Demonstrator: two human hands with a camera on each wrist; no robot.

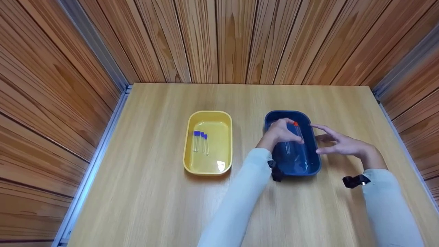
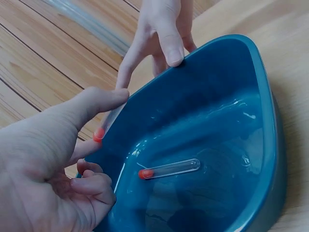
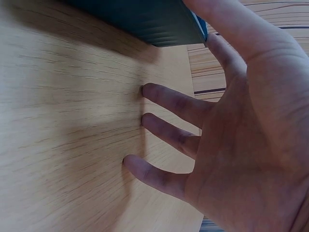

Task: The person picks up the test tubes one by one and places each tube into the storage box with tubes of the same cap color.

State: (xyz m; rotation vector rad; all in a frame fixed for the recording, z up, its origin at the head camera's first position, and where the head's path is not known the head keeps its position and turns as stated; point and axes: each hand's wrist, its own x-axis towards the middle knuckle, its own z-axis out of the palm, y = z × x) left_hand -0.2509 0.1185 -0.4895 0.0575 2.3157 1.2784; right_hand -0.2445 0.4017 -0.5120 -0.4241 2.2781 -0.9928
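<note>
Head view: pinching a red-capped test tube (image 1: 299, 131) in the left hand (image 1: 283, 131), by the blue tray's (image 1: 291, 165) far right corner, long axis spanning from forefinger at the cap to thumb; nearer to left than to right hand (image 1: 337, 143). Left wrist view: showing a second red-capped tube (image 2: 171, 168) lying below on the tray floor. Right wrist view: gripping nothing, fingers (image 3: 178, 104) spread outside the tray's right edge.

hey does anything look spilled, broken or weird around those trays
Nothing stands out: no visible spills or breaks. Purple-capped tubes lie in the yellow tray, a red-capped tube in the blue tray, and the left hand holds another.
</note>
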